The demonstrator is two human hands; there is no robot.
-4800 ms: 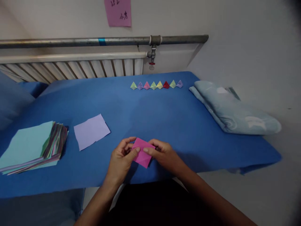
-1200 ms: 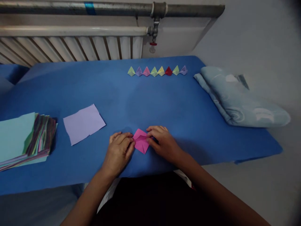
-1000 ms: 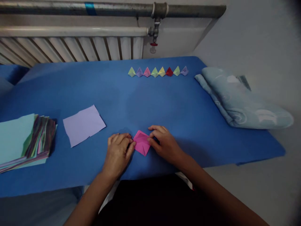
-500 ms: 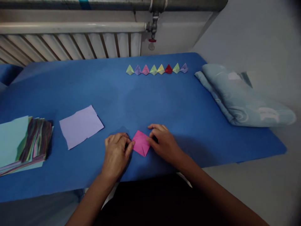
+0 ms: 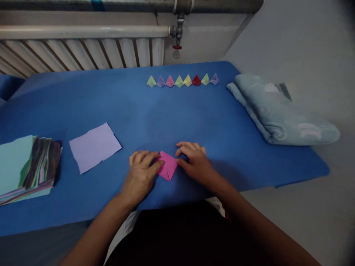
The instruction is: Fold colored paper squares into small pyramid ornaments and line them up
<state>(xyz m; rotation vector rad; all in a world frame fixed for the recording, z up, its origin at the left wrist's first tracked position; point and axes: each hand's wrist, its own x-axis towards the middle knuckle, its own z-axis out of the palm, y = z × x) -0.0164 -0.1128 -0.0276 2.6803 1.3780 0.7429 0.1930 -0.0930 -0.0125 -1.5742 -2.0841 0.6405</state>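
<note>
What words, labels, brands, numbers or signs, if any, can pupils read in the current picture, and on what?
None can be read.
Pink paper: no writing shows.
Purple sheet: no writing shows.
Stack: none on its top sheet.
Blanket: pale pattern, no legible lettering.
Folded row: too small to tell.

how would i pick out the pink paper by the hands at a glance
Start at the radiator and come forward over the blue surface to its near edge. There, between the left hand and right hand, lies the pink paper, a folded diamond. It is brighter than the pale pink piece in the far row and smaller than the lilac sheet.
</note>
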